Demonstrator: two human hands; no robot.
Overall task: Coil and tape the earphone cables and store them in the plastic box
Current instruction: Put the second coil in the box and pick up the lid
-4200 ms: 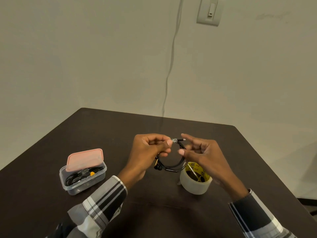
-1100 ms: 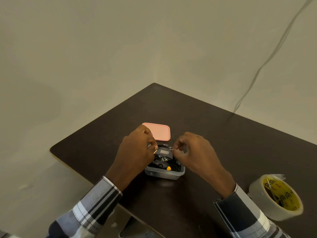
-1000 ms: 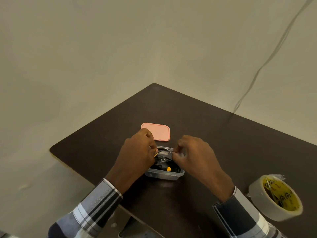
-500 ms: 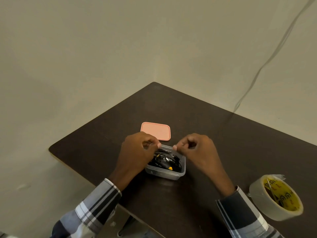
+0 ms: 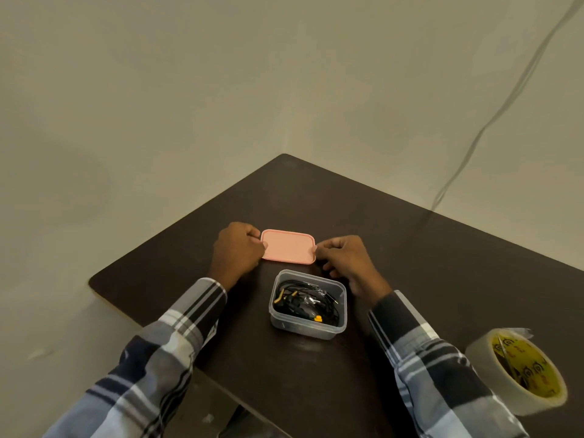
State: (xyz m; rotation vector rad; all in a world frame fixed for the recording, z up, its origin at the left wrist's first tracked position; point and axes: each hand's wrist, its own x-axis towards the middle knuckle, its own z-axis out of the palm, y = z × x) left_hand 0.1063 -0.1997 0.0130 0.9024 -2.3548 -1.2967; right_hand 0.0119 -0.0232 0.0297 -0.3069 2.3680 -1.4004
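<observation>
A clear plastic box stands open on the dark table, with coiled black earphone cables inside, some with orange tips. Just behind it lies the pink lid, flat on the table. My left hand pinches the lid's left edge and my right hand pinches its right edge. A roll of clear tape with a yellow core sits at the right, near the table's front.
The table's corner and left edge lie close to my left arm. A thin cable hangs down the pale wall at the right, reaching the table's back edge.
My hands left the earphones in the box and moved back to the pink lid, taking hold of its two ends. The view turned left from the tape toward the box.
</observation>
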